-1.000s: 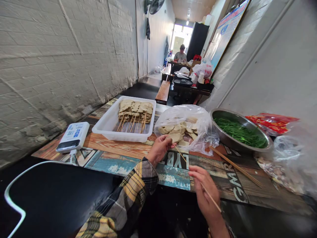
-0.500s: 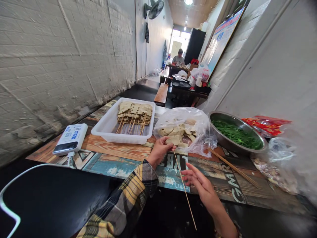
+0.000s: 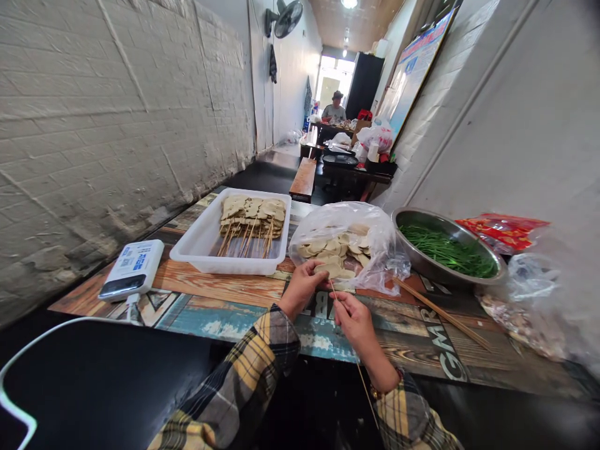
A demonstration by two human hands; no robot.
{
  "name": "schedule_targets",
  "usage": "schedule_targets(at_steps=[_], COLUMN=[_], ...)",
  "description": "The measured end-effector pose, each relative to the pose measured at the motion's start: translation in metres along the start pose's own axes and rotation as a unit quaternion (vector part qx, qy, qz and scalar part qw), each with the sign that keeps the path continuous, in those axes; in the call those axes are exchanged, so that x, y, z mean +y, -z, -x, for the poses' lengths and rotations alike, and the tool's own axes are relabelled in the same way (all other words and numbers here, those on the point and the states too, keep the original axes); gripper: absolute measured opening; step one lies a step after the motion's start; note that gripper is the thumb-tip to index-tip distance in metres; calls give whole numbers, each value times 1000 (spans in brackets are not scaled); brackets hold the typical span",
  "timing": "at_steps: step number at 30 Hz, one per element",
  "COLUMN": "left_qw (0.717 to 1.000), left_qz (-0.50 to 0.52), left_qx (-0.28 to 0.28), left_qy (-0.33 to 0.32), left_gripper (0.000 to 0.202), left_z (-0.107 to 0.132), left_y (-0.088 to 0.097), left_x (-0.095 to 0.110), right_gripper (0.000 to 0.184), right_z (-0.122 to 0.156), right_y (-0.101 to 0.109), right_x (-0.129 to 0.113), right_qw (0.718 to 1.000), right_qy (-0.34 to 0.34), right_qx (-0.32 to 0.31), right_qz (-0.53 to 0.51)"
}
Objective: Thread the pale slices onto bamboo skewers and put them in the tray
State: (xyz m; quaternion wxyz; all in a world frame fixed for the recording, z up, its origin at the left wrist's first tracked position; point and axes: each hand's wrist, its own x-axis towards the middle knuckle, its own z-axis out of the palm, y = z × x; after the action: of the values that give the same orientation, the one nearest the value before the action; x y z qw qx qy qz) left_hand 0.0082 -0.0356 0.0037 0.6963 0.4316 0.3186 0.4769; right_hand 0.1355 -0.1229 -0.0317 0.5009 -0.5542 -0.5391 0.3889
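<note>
My left hand (image 3: 302,289) is closed, thumb on top, on a pale, thin round slice (image 3: 334,269) at the front of an open clear plastic bag (image 3: 382,240). More such slices lie inside the bag. My right hand (image 3: 354,322) pinches a long thin wooden skewer (image 3: 365,389), whose upper end meets the slice beside my left fingertips. Whether the tip has pierced it is hidden. The skewer's lower part runs down past my right wrist, beyond the table edge. A white plastic tub (image 3: 187,249) to the left holds stacked skewers (image 3: 255,215) of similar slices.
On the right stand a steel bowl (image 3: 403,219) of green chives (image 3: 445,250), loose wooden sticks (image 3: 445,315), a red packet (image 3: 506,230) and a clear bag (image 3: 525,319). A white box (image 3: 134,269) with a cable lies left. Farther back, a person (image 3: 335,111) sits at another table.
My right hand, open beside the skewer before, has moved up and left and closed on it near the upper end. My left hand stays at the slice. The view has shifted slightly.
</note>
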Motion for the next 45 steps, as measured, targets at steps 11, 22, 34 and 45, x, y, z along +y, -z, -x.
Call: schedule_targets(at_steps=[11,22,34,45], left_qw=[999,999,999,999], left_qz=[-30,-35,-35,-37], left_qx=[12,7,9,-5], left_qy=[-11,-14,-16,-9], left_gripper=[24,25,24,23], left_z=[-3,-2,-3,1], left_y=[4,4,5,0], left_x=[0,1,-1,3], right_gripper=[48,49,47,46], right_z=[7,4,3,0], right_y=[2,1,2,1], right_x=[-3,0,-3,4], right_qw=[998,998,997,997], right_qy=[38,32,28,34], right_qx=[2,7,18,18], right_qz=[42,56,63,69])
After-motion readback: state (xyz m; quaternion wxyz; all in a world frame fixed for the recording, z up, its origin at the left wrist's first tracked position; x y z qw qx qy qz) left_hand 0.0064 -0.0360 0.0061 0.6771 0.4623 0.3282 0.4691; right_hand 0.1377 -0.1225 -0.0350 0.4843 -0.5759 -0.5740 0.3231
